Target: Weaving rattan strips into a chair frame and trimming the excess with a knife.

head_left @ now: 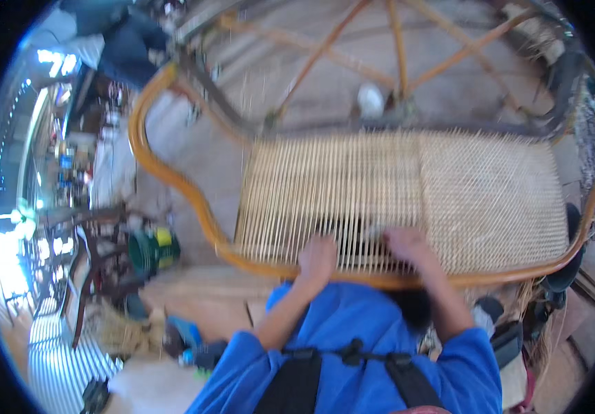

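While green bucket point(147, 255) stands well apart at left, contents too blurred for us to tell, rattan frame point(199, 207) curves across our front, near rail by lap, likely for easy reach. Inside frame, cane panel point(332, 183): loose parallel strands, then tight weave point(494, 200) at right. Our left hand point(318, 259) sits over strands near rail, fingers seemingly curled; our right hand point(408, 244) beside dark gap, perhaps for access. Blur hides whether either grips cane.
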A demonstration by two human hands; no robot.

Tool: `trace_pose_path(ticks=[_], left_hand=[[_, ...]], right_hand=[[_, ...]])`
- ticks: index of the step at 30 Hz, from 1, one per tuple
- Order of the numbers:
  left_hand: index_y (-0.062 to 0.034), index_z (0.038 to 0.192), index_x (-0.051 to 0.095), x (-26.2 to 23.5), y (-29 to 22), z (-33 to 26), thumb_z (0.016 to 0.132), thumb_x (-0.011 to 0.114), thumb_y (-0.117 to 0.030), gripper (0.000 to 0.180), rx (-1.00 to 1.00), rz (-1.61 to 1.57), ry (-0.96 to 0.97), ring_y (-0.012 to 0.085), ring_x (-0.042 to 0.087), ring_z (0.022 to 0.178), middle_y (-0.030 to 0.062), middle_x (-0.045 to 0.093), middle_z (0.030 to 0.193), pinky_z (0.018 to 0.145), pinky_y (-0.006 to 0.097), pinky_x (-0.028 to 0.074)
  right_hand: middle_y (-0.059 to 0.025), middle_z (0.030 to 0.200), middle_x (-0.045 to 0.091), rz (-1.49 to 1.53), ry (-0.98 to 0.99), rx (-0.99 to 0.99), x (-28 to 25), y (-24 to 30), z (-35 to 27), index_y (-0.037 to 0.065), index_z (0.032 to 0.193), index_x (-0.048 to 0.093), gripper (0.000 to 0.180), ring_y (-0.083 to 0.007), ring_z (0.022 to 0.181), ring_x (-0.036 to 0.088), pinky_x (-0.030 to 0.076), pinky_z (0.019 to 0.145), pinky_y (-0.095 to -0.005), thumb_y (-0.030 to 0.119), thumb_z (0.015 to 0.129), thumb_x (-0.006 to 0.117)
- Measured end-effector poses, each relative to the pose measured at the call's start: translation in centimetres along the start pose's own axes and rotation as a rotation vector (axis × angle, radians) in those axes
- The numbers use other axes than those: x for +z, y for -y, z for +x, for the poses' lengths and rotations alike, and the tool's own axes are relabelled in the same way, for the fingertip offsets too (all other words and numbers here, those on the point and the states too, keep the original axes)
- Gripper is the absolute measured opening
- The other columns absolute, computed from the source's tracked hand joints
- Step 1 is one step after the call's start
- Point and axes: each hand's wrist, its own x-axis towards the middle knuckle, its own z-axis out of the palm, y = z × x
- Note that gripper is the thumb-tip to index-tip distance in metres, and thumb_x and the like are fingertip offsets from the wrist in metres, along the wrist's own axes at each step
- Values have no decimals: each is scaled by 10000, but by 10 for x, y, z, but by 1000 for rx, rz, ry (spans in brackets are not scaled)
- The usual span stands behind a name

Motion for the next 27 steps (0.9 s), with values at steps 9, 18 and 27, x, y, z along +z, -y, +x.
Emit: trace_pose_path(ticks=[9, 18, 27], left_hand=[[-70, 757, 671, -2, 18, 13, 758, 502, -240, 240, -253, -402, 262, 347, 629, 750, 177, 653, 778, 687, 454, 493], [13, 858, 655, 7, 20, 37, 765, 503, -321, 378, -337, -372, 318, 381, 620, 890, 257, 635, 910, 787, 473, 476], [14, 859, 651, 3, 15, 33, 779, 490, -364, 418, -340, -299, 276, 393, 613, 886, 246, 637, 924, 782, 490, 469]], right_hand=[[-166, 924, 642, 57, 4, -134, 4, -7, -5, 78, 894, 624, 250, -323, 880, 623, 493, 771, -429, 287, 839, 498], [-176, 906, 641, 81, 26, -160, -1, -13, 6, 59, 896, 634, 283, -344, 857, 618, 483, 766, -434, 311, 831, 524], [-173, 952, 641, 70, 21, -108, -2, -3, 2, 75, 920, 636, 230, -321, 881, 626, 481, 791, -435, 248, 819, 523]])
